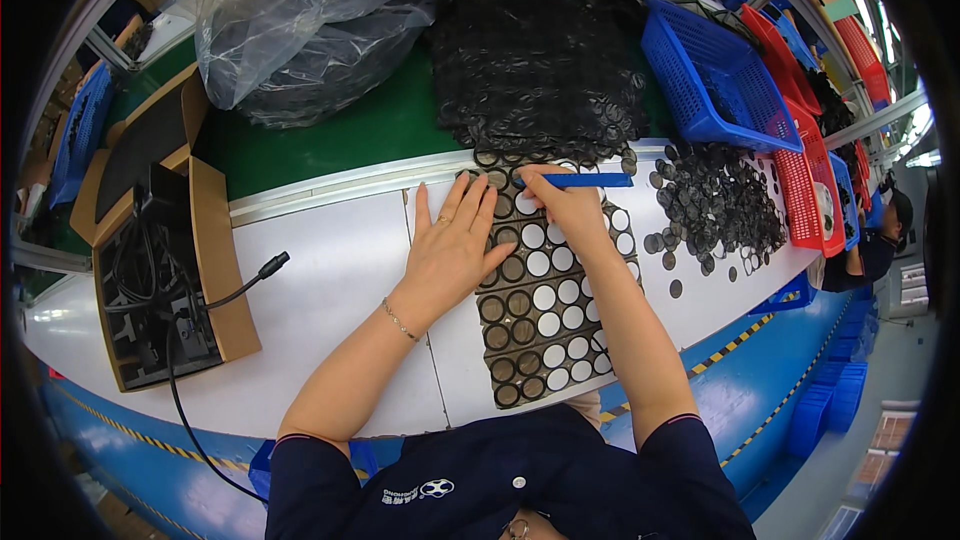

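Under my hands lies a dark sheet [514, 317] with rows of round black rings; many circles toward its right side show white. My left hand [447, 252] rests flat on the sheet's left edge, fingers spread, a bracelet at its wrist. At the sheet's far end, my right hand [572, 208] is closed on a slim blue stick-like tool [605, 180] that points to the right. The tool's tip inside my grip is hidden, and my right forearm covers part of the sheet. Beyond my hands, black sheets with round shapes [540, 70] are piled up.
Loose black discs [722, 205] are heaped at the right, with a blue basket [700, 90] and a red basket [812, 185] behind and beside them. A cardboard box [215, 250] with black cables stands left. A clear plastic bag [310, 30] lies far left. Another person [880, 245] is at far right.
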`<state>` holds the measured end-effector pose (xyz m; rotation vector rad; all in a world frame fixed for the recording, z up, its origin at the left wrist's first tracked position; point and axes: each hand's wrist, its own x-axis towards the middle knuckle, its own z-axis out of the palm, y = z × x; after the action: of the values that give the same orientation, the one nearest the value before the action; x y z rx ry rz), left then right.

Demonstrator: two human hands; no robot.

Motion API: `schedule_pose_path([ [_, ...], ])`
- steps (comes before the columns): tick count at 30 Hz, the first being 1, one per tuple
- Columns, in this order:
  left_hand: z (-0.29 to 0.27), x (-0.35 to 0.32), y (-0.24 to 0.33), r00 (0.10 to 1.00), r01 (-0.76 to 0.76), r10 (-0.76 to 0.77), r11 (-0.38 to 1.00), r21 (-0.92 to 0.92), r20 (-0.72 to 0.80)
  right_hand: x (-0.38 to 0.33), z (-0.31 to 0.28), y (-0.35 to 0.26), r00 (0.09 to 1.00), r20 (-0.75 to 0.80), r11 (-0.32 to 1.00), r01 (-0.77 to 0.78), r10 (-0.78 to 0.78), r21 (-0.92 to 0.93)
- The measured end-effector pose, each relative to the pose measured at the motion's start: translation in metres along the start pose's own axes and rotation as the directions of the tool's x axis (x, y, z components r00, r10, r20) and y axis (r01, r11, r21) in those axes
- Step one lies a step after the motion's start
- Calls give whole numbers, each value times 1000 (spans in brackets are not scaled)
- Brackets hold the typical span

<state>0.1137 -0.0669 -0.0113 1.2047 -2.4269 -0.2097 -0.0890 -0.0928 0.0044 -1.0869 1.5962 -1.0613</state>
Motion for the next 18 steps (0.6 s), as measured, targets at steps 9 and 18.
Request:
schedule_pose_path([
  [9, 1, 1, 2, 1000, 11, -11, 1000, -14, -23, 15, -108, 22, 479, -161, 348, 331, -863, -877],
  [18, 9, -2, -10, 990, 94, -83, 990, 105, -110, -23, -35, -14, 993, -47, 988, 110, -106, 111],
])
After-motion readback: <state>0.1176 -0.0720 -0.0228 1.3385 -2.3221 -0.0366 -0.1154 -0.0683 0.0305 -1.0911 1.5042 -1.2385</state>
